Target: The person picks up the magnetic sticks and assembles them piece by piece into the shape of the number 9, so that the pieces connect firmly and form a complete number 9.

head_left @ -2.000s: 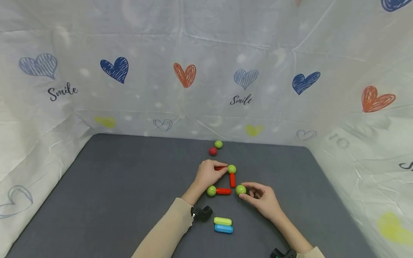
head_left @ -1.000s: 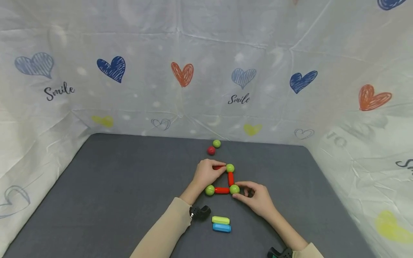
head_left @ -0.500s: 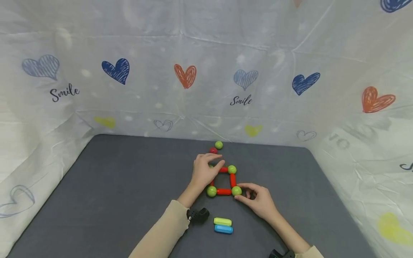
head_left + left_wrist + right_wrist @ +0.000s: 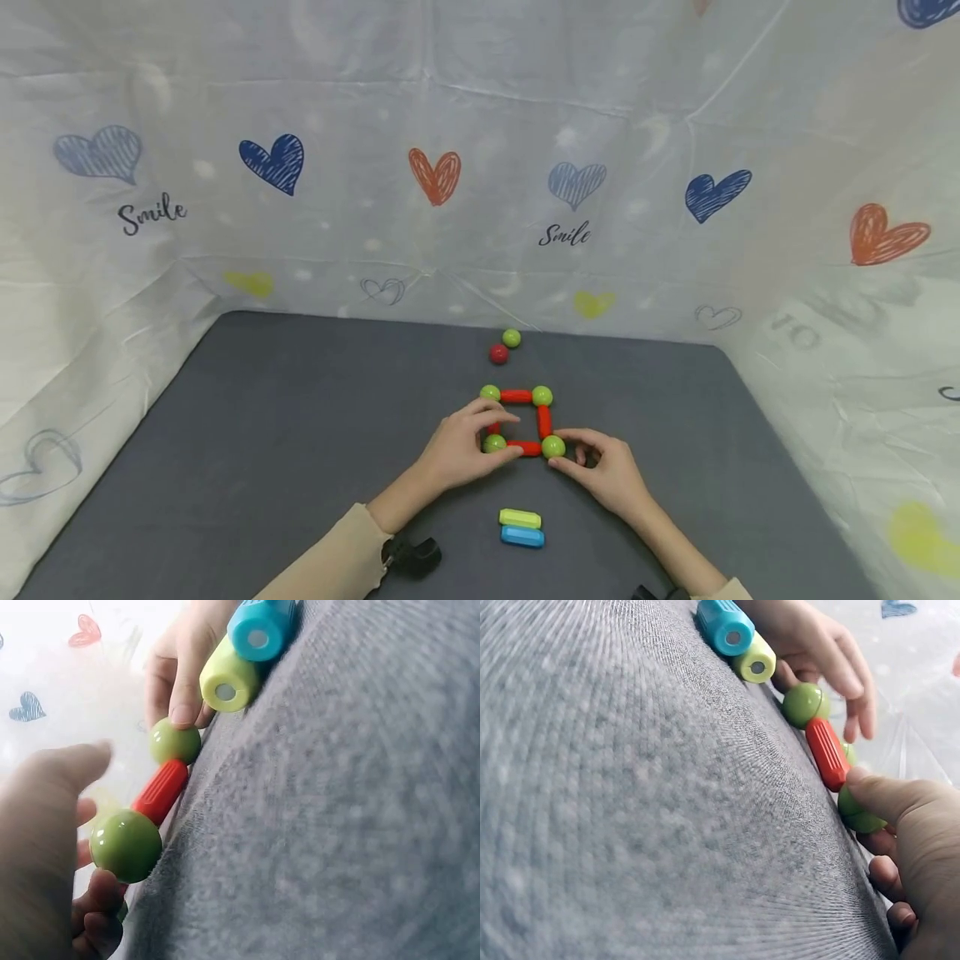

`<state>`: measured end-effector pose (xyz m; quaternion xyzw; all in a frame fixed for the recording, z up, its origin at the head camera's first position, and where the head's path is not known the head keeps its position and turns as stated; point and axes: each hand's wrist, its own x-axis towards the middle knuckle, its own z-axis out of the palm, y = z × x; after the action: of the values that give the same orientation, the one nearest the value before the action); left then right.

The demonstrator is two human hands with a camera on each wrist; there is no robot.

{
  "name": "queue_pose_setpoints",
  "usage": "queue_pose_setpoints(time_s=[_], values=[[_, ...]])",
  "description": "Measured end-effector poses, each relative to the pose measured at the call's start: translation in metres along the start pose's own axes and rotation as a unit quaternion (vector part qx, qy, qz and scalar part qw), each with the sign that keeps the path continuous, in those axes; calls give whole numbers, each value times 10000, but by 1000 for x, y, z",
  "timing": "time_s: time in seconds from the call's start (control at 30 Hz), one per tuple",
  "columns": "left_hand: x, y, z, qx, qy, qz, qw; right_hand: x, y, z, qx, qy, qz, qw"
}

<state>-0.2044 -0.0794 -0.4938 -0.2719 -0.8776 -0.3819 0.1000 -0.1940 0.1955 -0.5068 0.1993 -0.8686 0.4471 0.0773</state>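
Note:
Four-sided and lying on the dark table, a frame of red magnetic rods point(image 4: 516, 396) has a green ball at each corner. My right hand point(image 4: 609, 477) pinches the near-right green ball point(image 4: 553, 447) between thumb and forefinger; the right wrist view shows the thumb on that ball point(image 4: 861, 811). At the left side, my left hand point(image 4: 453, 450) spreads around the near-left green ball point(image 4: 493, 443), its fingers over the left rod and partly hiding it. In the left wrist view, the left thumb stands apart from the near-left ball point(image 4: 126, 846), with other fingertips close beside it.
A yellow-green rod point(image 4: 520, 518) and a blue rod point(image 4: 522, 537) lie side by side nearer the body. Beyond the frame, a red ball point(image 4: 498, 354) and a loose green ball point(image 4: 512, 338) rest near the table's point(image 4: 337, 375) back edge. A heart-printed sheet point(image 4: 345, 208) hangs behind.
My right hand has slid its green ball left against the near corner of the rods. The left hand has released the far red rod and moved nearer, uncovering the far-left ball.

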Motion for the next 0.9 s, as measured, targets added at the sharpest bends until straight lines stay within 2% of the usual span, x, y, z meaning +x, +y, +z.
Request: queue_pose_setpoints(time_s=[0.17, 0.33, 0.47, 0.53, 0.9], values=[[0, -3, 3, 289, -583, 55, 9979, -2, -1, 1, -37, 14, 19, 10000], [2, -4, 6, 637, -824, 193, 9944, -1, -2, 2, -97, 85, 123, 9998], [3, -2, 8, 962, -826, 217, 9917, 1, -3, 4, -83, 95, 260, 9996], [3, -2, 9, 979, -770, 221, 9920, 1, -3, 4, -60, 103, 308, 9995], [3, -5, 10, 362, -588, 112, 9976, 1, -5, 4, -145, 127, 304, 9994]])
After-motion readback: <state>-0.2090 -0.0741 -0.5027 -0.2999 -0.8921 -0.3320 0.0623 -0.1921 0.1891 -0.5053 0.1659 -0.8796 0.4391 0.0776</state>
